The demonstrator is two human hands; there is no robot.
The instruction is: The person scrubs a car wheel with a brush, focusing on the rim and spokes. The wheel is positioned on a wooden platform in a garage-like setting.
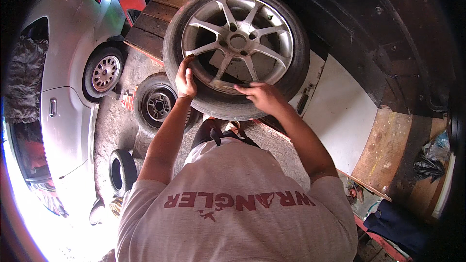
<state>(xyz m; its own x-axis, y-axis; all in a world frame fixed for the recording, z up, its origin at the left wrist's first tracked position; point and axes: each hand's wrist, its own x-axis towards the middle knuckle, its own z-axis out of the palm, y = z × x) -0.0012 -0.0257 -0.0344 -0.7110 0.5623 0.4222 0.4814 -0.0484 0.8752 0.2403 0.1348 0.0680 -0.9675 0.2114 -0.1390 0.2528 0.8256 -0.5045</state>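
A silver multi-spoke alloy wheel [238,42] with its black tyre [177,34] lies face up in front of me. My left hand [186,80] rests on the tyre's near left side. Its fingers are stretched out, with the tips at the rim's edge. Over the near part of the rim, my right hand [264,96] is closed, its index finger pointing left along the lip. Beside that fingertip is a pale, narrow strip; I cannot tell whether it is a held tool or part of the rim.
Under the wheel is a dark plank platform [154,17]. A silver car [68,68] stands on the left. Another wheel [158,106] and a loose tyre [122,171] are on the floor. At right are a white board [340,111], a dark curved panel [388,29] and a black plastic bag [429,167].
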